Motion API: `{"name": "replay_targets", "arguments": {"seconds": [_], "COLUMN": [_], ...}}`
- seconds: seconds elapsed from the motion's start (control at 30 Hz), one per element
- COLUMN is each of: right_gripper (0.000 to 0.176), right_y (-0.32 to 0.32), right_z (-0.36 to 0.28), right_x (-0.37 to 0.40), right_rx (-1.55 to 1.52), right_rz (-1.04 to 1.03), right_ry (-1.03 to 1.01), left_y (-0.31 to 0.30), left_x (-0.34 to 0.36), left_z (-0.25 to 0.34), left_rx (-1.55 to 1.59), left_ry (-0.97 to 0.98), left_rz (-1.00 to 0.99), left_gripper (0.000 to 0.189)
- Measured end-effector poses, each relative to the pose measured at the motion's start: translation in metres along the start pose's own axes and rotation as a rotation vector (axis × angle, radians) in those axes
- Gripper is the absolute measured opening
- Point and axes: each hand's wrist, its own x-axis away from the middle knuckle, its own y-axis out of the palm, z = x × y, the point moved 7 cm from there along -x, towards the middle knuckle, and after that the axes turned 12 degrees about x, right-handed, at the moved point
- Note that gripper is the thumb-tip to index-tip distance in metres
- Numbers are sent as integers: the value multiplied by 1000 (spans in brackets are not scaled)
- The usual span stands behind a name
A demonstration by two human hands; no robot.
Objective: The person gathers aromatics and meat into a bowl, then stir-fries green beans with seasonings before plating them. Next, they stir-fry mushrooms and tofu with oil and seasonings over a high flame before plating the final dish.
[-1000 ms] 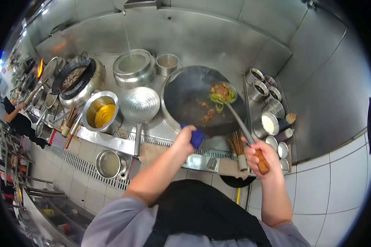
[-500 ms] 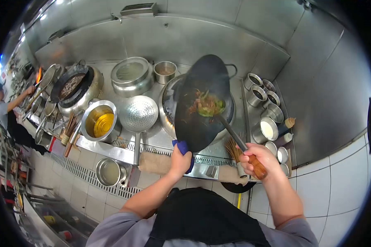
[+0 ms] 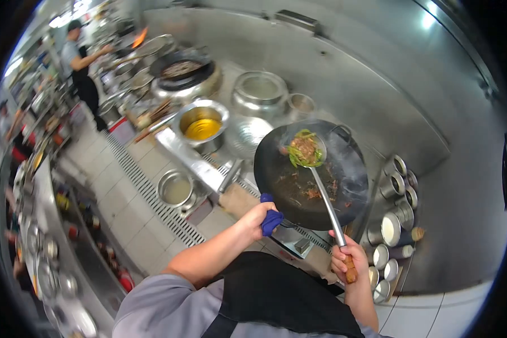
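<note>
A black wok (image 3: 287, 191) is at the centre right, with browned bits in its bottom and faint smoke over it. My left hand (image 3: 259, 219) is closed round a blue cloth (image 3: 272, 222) at the wok's near left edge. In my right hand (image 3: 349, 256) is the wooden handle of a metal ladle (image 3: 328, 205). The bowl of the ladle is over the upper part of the wok, filled with green and brown food (image 3: 305, 149).
A pot of yellow oil (image 3: 203, 129), a perforated strainer (image 3: 248, 135) and a lidded pot (image 3: 260, 90) stand left of the wok. Seasoning containers (image 3: 391, 228) line the right side. A co-worker (image 3: 81, 67) stands at upper left near a flame.
The view has turned, shifting the surroundings to the right. The wok now shows more of its inside. The food has gone from the wok's middle into the ladle, which is raised.
</note>
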Motion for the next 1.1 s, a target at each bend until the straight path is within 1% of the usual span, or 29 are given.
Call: {"name": "replay_targets", "arguments": {"seconds": [0.07,0.1,0.13,0.2,0.27,0.33,0.4,0.47,0.5,0.53,0.57,0.63,0.67,0.7,0.77,0.83,0.93,1.0,1.07,1.1], "right_gripper": [50,51,51,51,51,51,50,50,50,50,50,50,50,50,50,49,44,37,24,18], "right_y": [-1,-1,-4,-8,-9,27,41,64,72,86,105,148,168,190,235,280,352,394,430,444], "right_z": [-4,-6,-7,-9,-6,3,16,37,50,64,71,99,112,126,154,182,231,270,312,330], "right_x": [10,13,18,21,18,27,23,25,16,15,24,39,46,57,77,96,130,147,159,167], "right_rx": [14,82,163,360,400,437,470,449,463,459,474,477,488,501,493,441,451,541,709,829], "right_rz": [-50,-91,-77,-69,-196,-234,-344,-399,-539,-600,-665,-786,-803,-882,-1015,-1117,-1197,-1209,-1208,-1200], "right_ry": [83,111,133,196,227,267,328,444,482,547,582,664,672,705,779,872,975,981,890,851], "left_y": [-6,-4,-8,-24,-33,-54,-75,-94,-111,-125,-122,-152,-162,-168,-183,-205,-232,-254,-263,-273], "left_x": [34,53,68,81,116,146,181,209,226,244,274,304,322,338,372,395,428,439,453,453], "left_z": [-2,-3,-8,-20,-36,-58,-79,-95,-108,-123,-137,-163,-175,-184,-202,-217,-235,-248,-257,-261], "left_rx": [36,55,85,159,232,337,444,514,554,596,639,662,683,692,767,773,792,837,833,830], "left_ry": [69,136,214,362,472,495,605,685,726,763,791,860,891,906,997,1018,1050,1053,1050,1036], "left_rz": [39,70,109,94,73,94,165,198,241,282,293,348,373,375,412,430,462,453,451,405], "left_gripper": [9,9,9,8,6,4,4,4,4,5,5,4,4,4,4,5,4,8,8,7]}}
